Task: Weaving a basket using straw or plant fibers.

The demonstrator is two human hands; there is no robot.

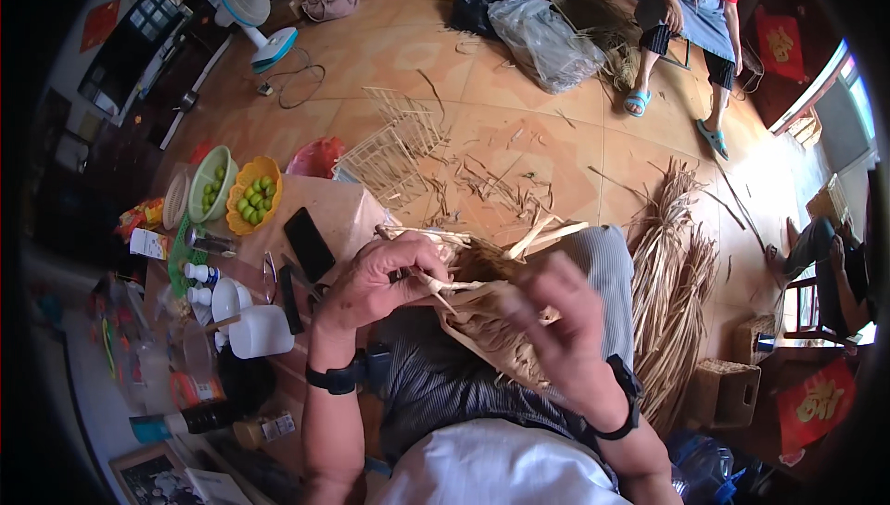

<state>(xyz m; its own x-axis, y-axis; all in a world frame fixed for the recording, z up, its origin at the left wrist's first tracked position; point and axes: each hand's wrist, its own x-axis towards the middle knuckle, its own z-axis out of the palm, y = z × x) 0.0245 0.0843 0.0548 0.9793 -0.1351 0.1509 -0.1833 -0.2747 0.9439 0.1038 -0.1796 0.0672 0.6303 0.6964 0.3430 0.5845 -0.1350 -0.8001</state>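
A partly woven straw basket (496, 331) of tan, dried plant strips rests on my lap, its dark hollow facing up and loose strips sticking out at the far rim. At the basket's near-left rim, my left hand (394, 275) is closed, thumb and fingers pinching a strip against the edge. My right hand (567, 324) is raised over the basket's right side, with its fingers smeared by motion. Whether that hand grips a strip cannot be made out.
On the table (348, 204) at my left lie a phone (309, 244), bowls of green fruit (253, 197) and a white container (261, 332). Straw bundles (663, 301) lie at right. A wire rack (394, 148) and scraps cover the floor ahead. Another person (700, 5) sits far right.
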